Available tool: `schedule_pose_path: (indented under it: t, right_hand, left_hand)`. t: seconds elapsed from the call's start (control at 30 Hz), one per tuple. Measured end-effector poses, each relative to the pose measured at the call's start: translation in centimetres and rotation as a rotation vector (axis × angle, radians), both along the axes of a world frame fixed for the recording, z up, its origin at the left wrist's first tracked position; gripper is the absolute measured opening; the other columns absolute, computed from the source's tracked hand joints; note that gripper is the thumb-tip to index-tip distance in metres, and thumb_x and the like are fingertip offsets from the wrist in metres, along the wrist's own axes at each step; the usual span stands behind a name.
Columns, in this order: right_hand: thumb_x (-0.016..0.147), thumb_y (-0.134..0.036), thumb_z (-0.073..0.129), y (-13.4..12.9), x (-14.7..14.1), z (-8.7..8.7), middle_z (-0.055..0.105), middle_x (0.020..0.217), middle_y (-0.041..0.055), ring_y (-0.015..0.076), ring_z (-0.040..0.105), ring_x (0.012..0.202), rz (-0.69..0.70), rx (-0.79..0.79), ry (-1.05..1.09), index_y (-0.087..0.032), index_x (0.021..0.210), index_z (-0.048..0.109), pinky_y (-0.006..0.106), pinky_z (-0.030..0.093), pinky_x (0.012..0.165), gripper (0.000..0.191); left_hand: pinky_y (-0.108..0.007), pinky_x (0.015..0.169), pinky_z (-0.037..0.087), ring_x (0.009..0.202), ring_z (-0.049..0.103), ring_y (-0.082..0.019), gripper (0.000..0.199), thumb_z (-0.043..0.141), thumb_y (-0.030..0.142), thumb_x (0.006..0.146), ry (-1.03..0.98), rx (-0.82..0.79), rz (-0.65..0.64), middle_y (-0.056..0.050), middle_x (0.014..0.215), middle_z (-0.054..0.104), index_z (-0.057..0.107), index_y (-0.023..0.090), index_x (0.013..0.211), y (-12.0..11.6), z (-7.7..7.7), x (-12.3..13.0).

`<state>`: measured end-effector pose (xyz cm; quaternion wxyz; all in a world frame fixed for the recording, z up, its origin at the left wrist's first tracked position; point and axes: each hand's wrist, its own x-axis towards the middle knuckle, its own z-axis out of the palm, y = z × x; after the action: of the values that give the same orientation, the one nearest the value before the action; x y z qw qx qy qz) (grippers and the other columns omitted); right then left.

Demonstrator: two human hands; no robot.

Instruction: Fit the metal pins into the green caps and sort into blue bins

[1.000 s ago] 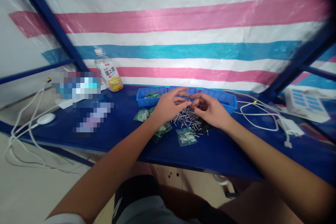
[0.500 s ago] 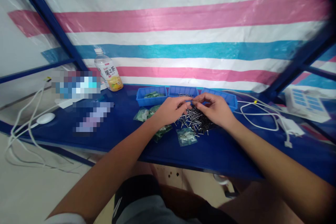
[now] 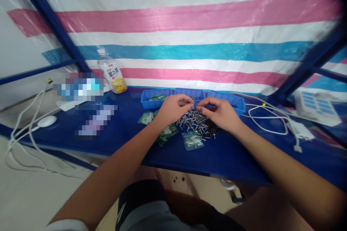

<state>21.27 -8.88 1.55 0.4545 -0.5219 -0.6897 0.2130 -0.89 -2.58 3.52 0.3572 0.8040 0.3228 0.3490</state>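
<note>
Both of my hands hover over a pile of thin metal pins (image 3: 195, 121), which look like rivets, silver on the left and darker on the right. My left hand (image 3: 175, 108) is pinched, thumb against index finger; whatever it holds is too small to make out. Close beside it, my right hand (image 3: 218, 112) is pinched too, its fingertips just apart from the left ones, with any item between them unclear. In front of the pile lies a small clear bag of pins (image 3: 193, 140). Several green-tinted bags (image 3: 166, 135) lie by my left wrist.
Behind my hands stand a left blue bin (image 3: 143, 101) with green bags, a middle blue bin (image 3: 179, 93) with pins, and a right blue bin (image 3: 238, 101). A drink bottle (image 3: 112, 74) stands back left. White cables (image 3: 271, 115) and a power strip (image 3: 316, 106) lie right.
My hands have parted slightly at the fingertips, the left shifting a little to the left and up. More of the pile and the middle bin shows between them.
</note>
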Motion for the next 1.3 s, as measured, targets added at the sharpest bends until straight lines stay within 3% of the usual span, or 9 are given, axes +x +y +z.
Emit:
schedule_pose_path:
  t: [0.17,0.3,0.47,0.63,0.87,1.0,1.07,1.2,1.3]
  right_hand:
    - [0.092,-0.056,0.076,0.4,0.3,-0.4,0.08,0.101,0.0089,0.0254,0.073,0.09,-0.042,0.008,0.012,-0.024,0.1,0.078,0.045,0.062,0.082,0.033]
    - [0.094,-0.05,0.076,0.6,0.2,-0.5,0.076,0.107,0.009,0.024,0.072,0.09,-0.112,0.148,0.002,-0.024,0.105,0.075,0.039,0.061,0.071,0.029]
    - [0.097,-0.033,0.071,0.3,0.1,-0.2,0.073,0.11,0.0091,0.0236,0.071,0.091,-0.074,0.31,-0.132,-0.024,0.108,0.074,0.039,0.059,0.071,0.014]
    - [0.094,-0.023,0.067,0.1,0.0,-0.1,0.077,0.099,0.0052,0.0207,0.069,0.079,-0.01,0.241,-0.273,-0.025,0.097,0.073,0.038,0.057,0.071,0.007]
    - [0.087,-0.024,0.069,-0.2,-0.6,-0.1,0.073,0.086,0.0013,0.0168,0.065,0.068,-0.005,0.151,-0.222,-0.025,0.091,0.062,0.035,0.054,0.066,0.008]
    - [0.085,-0.021,0.066,-0.2,-0.6,-0.1,0.07,0.087,0.0007,0.0172,0.064,0.07,0.004,0.129,-0.165,-0.025,0.115,0.063,0.036,0.055,0.069,0.03]
    - [0.086,-0.02,0.064,-0.1,-0.4,-0.1,0.069,0.087,0.0007,0.0175,0.065,0.072,0.001,0.135,-0.139,-0.025,0.122,0.065,0.037,0.056,0.072,0.036]
    - [0.088,-0.023,0.066,0.1,-0.1,-0.2,0.073,0.088,0.0029,0.0182,0.066,0.074,-0.052,0.16,-0.12,-0.024,0.111,0.071,0.037,0.057,0.073,0.023]
    - [0.089,-0.027,0.069,0.1,0.0,-0.1,0.077,0.093,0.0051,0.019,0.069,0.076,-0.072,0.157,-0.125,-0.023,0.101,0.071,0.039,0.058,0.074,0.012]
  left_hand:
    - [-0.035,0.082,0.063,0.093,0.081,-0.022,0.013,0.075,0.027,0.091,-0.077,-0.056,-0.004,-0.007,0.103,0.081,0.065,0.022,0.097,0.2,-0.6,0.2]
    - [-0.039,0.087,0.064,0.096,0.08,-0.023,0.019,0.078,0.028,0.088,-0.068,-0.066,-0.019,-0.008,0.103,0.081,0.062,0.023,0.097,0.4,-0.9,0.1]
    - [-0.044,0.093,0.064,0.102,0.08,-0.026,0.035,0.075,0.029,0.091,0.016,-0.054,-0.063,-0.008,0.11,0.084,0.069,0.025,0.125,0.4,-0.8,0.0]
    - [-0.045,0.092,0.065,0.099,0.08,-0.026,0.034,0.073,0.032,0.093,0.044,0.011,-0.036,-0.007,0.106,0.084,0.072,0.025,0.126,0.2,-0.6,0.0]
    - [-0.042,0.09,0.065,0.095,0.08,-0.024,0.029,0.074,0.03,0.093,-0.013,0.041,-0.041,-0.007,0.103,0.084,0.073,0.024,0.121,-0.1,-0.6,0.4]
    - [-0.039,0.089,0.065,0.099,0.079,-0.023,0.032,0.074,0.032,0.094,-0.055,0.101,-0.02,-0.008,0.113,0.082,0.071,0.023,0.124,-0.3,-0.5,0.6]
    - [-0.038,0.085,0.064,0.094,0.079,-0.023,0.03,0.071,0.036,0.097,-0.025,0.115,-0.017,-0.009,0.109,0.083,0.072,0.022,0.123,-0.5,-0.4,0.6]
    - [-0.036,0.076,0.064,0.079,0.078,-0.02,0.037,0.06,0.04,0.104,0.041,0.029,-0.109,-0.006,0.094,0.083,0.069,0.023,0.136,-0.7,-0.4,0.3]
    - [-0.035,0.081,0.065,0.085,0.079,-0.019,0.046,0.057,0.032,0.104,0.046,-0.007,-0.176,-0.006,0.101,0.084,0.062,0.023,0.149,-0.5,-1.0,0.3]
